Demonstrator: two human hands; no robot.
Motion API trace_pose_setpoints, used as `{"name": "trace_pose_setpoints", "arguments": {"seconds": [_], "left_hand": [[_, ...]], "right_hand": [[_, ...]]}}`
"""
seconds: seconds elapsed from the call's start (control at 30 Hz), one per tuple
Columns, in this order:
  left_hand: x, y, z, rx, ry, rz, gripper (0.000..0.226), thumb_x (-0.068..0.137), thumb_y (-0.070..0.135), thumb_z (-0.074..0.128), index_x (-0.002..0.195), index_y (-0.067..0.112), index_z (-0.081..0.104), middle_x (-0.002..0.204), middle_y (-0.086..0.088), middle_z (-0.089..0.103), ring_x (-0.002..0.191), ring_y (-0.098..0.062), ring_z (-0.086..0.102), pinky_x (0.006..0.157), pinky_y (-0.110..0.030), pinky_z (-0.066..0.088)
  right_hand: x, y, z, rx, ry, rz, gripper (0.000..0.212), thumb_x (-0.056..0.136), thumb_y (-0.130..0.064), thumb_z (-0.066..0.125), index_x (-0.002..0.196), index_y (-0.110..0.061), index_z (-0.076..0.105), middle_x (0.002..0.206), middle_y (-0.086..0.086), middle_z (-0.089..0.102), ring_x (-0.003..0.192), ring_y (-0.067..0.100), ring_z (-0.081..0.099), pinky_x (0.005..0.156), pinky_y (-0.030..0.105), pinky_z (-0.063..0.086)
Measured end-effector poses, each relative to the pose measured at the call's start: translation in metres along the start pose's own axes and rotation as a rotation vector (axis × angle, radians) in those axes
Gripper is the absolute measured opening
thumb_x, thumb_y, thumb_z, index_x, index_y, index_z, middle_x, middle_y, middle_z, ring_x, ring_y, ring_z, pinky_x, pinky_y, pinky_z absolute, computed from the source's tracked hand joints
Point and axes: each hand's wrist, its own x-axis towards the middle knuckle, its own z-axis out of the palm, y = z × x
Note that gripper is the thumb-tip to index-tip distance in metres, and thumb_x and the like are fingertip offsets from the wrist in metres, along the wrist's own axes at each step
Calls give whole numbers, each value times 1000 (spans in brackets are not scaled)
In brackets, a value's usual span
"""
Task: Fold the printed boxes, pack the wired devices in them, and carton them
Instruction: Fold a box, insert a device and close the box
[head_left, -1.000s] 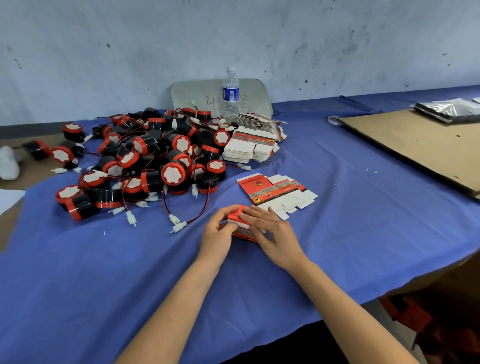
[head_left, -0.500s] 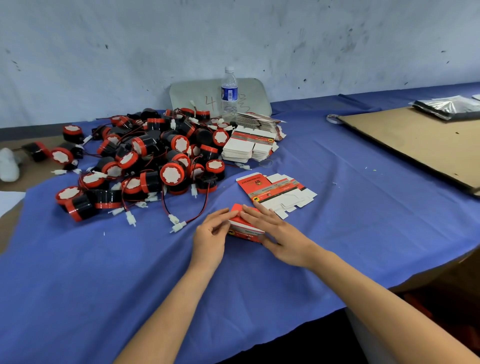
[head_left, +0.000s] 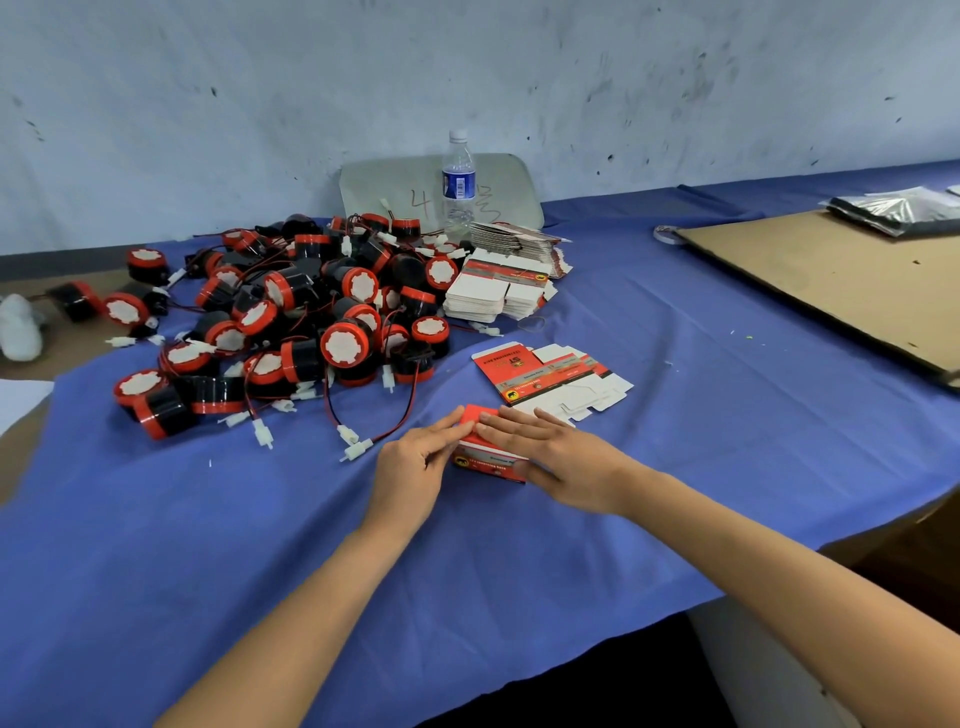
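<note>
The folded red box (head_left: 485, 460) stands on the blue desk (head_left: 727, 415), near the front edge, between the two hands. The right hand (head_left: 566, 462) lies flat on its top, with the fingers (head_left: 519, 423) straight and pressing down, gripping nothing. The left hand (head_left: 415, 467) reaches to the left end of the box. Its fingers (head_left: 448, 430) are nearly straight and touch the red flap there, not closed around it. Just behind the box lies a flat blank (head_left: 550, 376). The pile of devices (head_left: 311, 322) is behind to the left, with a stack of blanks (head_left: 493, 293) beside it.
</note>
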Motion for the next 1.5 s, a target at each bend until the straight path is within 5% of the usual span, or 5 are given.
{"name": "trace_pose_setpoints", "arguments": {"seconds": [0.37, 0.53, 0.83, 1.2, 1.5], "left_hand": [[-5, -5, -4, 290, -57, 280, 37, 82, -2, 72, 119, 6, 69, 125, -3, 65, 92, -28, 68, 83, -46, 55], [-7, 0, -5, 407, -38, 299, 36, 82, 6, 74, 118, 7, 69, 130, -5, 62, 109, -29, 62, 92, -47, 51], [63, 45, 22, 670, -330, -16, 60, 105, 39, 24, 155, 17, -2, 163, 0, -8, 149, -20, -14, 117, -48, -7], [59, 43, 60, 1132, -614, 96, 63, 103, 31, 22, 152, 20, -16, 161, -13, -11, 147, -38, -6, 116, -58, 1], [58, 34, 58, 1014, -564, 128, 58, 101, 26, 31, 153, 15, 9, 158, -12, 18, 142, -29, 23, 113, -43, 22]], "right_hand": [[-2, 3, 9, -59, 60, -1, 57, 105, -23, 34, 149, -36, 2, 155, -24, -4, 145, 1, -15, 118, 28, -6], [-2, -9, 7, 324, 183, 66, 49, 99, -21, 53, 146, -21, 40, 157, -7, 27, 148, 10, 12, 120, 26, 12], [38, -17, -42, 877, 1024, 628, 37, 105, -27, 33, 137, -18, 50, 135, -7, 48, 127, 5, 41, 99, 8, 27], [78, -20, 0, 297, 213, 612, 58, 97, -62, 18, 150, -38, 25, 162, -10, 0, 148, 12, -12, 118, 45, -14], [62, -30, 10, 397, 514, 477, 46, 97, -52, 40, 138, -33, 50, 153, -8, 36, 146, 13, 15, 120, 41, 3]]}}
